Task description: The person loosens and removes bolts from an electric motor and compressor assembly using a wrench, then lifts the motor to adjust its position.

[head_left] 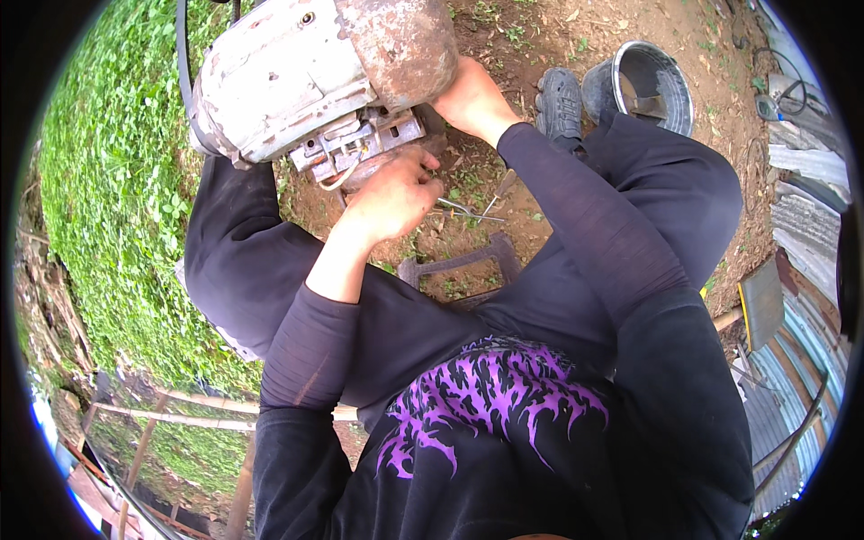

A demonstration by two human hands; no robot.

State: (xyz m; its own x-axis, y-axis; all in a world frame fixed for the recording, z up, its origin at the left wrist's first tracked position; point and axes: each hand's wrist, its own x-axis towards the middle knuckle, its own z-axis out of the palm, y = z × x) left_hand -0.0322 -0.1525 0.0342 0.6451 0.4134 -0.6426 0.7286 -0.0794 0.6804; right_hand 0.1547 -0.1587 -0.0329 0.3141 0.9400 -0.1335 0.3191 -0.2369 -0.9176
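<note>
A worn electric motor [283,76] with chipped pale paint and a rusty rounded end cover [405,54] fills the upper left. On its near side the terminal box [337,148] is uncovered, with a pale wire [335,183] looping out. My left hand [396,193] is at this box, fingers curled and closed; whatever they pinch is hidden. My right hand [474,101] rests against the end cover, its fingers out of sight behind and under the motor.
Thin metal tools [468,212] lie on the soil below my hands. A dark metal frame [459,264] sits between my legs. Beside my right shoe [560,103] stands a black bucket [681,94]. Corrugated sheets [814,220] line the right; grass [117,207] covers the left.
</note>
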